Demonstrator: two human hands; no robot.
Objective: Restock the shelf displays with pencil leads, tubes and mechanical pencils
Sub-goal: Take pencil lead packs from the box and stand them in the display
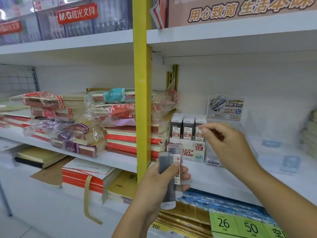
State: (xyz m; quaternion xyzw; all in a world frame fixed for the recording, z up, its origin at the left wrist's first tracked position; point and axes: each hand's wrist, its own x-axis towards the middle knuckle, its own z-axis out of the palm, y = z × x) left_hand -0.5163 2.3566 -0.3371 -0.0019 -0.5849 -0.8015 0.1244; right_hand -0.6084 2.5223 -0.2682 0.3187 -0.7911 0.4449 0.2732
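Note:
My left hand grips a few grey pencil lead tubes upright in front of the yellow shelf post. On the middle shelf stands a white display box marked HB 0.5, with three rows of lead tubes in it. My right hand hovers just right of that box, blurred by motion, its fingers curled near the rightmost row. Whether those fingers pinch anything I cannot make out. A clear display stand with a printed card sits behind my right hand.
The yellow upright post divides the shelves. Left of it lie stacks of wrapped exercise books. Clear acrylic holders stand at the right on the white shelf. Below are blue packets and green price cards.

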